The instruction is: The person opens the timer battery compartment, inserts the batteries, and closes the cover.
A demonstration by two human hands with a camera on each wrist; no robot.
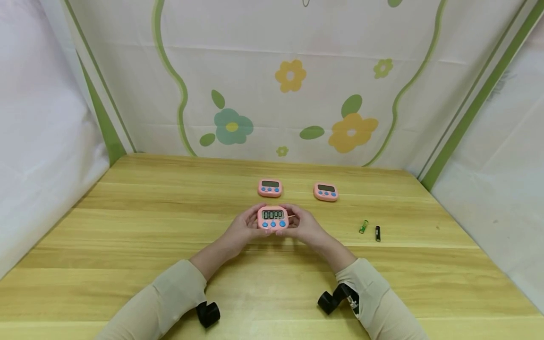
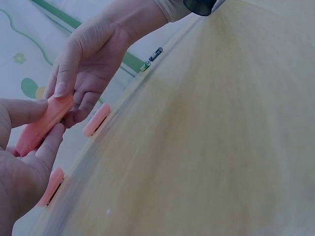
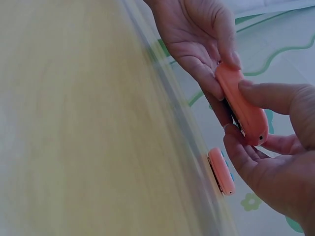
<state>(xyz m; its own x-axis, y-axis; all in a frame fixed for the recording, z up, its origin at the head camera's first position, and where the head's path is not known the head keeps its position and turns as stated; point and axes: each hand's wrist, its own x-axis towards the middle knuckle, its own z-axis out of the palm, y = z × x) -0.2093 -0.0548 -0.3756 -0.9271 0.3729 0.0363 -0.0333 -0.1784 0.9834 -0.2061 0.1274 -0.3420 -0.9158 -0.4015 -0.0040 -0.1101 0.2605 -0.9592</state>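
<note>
Between both hands is a pink digital timer (image 1: pixel 273 218), its screen lit with zeros and three blue buttons below facing up. My left hand (image 1: pixel 242 231) grips its left side, thumb at the lower front edge and fingers behind. The right hand (image 1: pixel 307 228) holds the opposite side the same way. In the left wrist view the timer (image 2: pixel 43 125) is raised off the table and tilted, pinched by thumbs and fingers. From the right wrist view, fingers of both hands reach under the timer (image 3: pixel 242 105), partly hiding its back.
Two more pink timers with blank screens lie behind, one at the centre (image 1: pixel 269 188) and one to the right (image 1: pixel 326 192). A green battery (image 1: pixel 363 227) and a black battery (image 1: pixel 378 233) lie on the wooden table (image 1: pixel 127 226) at right. A flowered cloth (image 1: pixel 255 56) hangs at the back.
</note>
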